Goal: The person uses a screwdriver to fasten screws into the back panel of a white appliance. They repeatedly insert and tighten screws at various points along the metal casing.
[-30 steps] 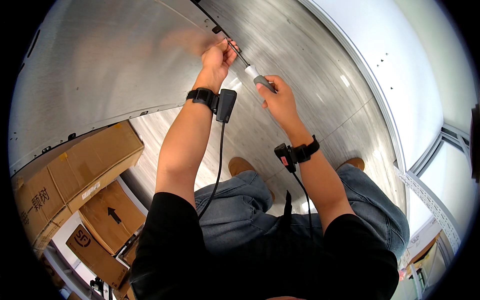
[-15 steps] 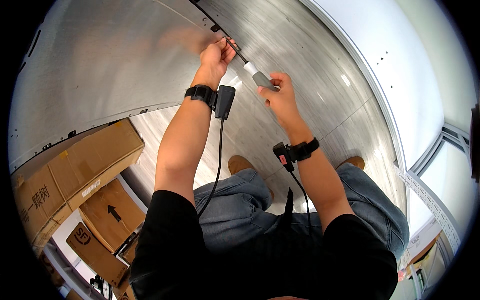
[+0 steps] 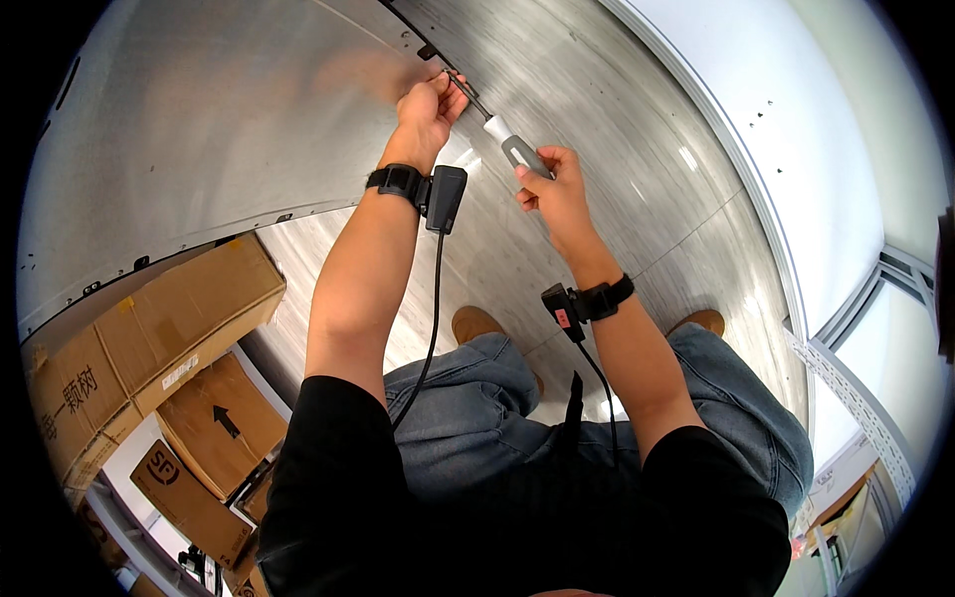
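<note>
A screwdriver (image 3: 516, 148) with a grey handle, white collar and dark shaft slants up to the edge of a large metal panel (image 3: 249, 109). My right hand (image 3: 562, 194) is closed around the rear of the handle, thumb and fingers on its sides. At the panel's edge, by the shaft's far end, my left hand (image 3: 426, 111) has its fingers pinched together. Those fingers hide the screwdriver's tip and whatever they hold there. A black slot-like fitting (image 3: 428, 52) shows on the panel edge just beyond them.
Long cardboard boxes (image 3: 189, 328) lie under the panel at the left, with more cartons (image 3: 221, 426) below. A white panel (image 3: 796, 129) with a metal rim runs along the right. Cables (image 3: 434, 328) hang from the black devices on both wrists. My shoes stand on the wood-look floor (image 3: 647, 169).
The screwdriver's handle has turned, so a pale mark on it now shows. My right fingers have shifted slightly around it. The left hand stays at the panel edge.
</note>
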`<state>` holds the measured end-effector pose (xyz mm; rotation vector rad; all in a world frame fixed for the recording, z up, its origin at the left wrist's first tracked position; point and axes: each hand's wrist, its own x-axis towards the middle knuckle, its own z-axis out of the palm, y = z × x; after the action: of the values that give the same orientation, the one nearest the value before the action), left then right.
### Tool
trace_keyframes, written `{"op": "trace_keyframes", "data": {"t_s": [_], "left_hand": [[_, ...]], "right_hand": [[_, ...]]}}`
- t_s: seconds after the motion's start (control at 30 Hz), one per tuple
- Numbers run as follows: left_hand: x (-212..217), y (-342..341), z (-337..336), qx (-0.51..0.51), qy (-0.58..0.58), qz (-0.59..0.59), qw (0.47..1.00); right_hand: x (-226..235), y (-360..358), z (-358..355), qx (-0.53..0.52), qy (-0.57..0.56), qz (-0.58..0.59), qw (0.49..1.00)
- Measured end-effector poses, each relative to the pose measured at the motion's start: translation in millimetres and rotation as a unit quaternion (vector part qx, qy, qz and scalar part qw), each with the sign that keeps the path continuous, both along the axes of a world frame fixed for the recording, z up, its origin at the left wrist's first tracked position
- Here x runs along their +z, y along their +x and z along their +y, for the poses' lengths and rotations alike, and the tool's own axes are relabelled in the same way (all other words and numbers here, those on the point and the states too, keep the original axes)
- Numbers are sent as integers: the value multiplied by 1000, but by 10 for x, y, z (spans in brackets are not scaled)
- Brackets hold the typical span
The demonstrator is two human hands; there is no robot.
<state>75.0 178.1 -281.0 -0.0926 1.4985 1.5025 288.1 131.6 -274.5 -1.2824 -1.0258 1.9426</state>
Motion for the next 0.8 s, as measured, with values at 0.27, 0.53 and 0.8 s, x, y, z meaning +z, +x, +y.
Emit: {"op": "trace_keyframes", "data": {"t_s": [0.27, 0.53, 0.8], "left_hand": [[-4, -9, -6, -4, -1, 7, 1000], [17, -8, -19, -4, 0, 4, 1000], [17, -5, -13, -3, -3, 3, 1000]], "right_hand": [[53, 53, 55, 1, -55, 28, 998], [61, 77, 54, 2, -132, 71, 989], [-106, -8, -19, -46, -65, 42, 996]]}}
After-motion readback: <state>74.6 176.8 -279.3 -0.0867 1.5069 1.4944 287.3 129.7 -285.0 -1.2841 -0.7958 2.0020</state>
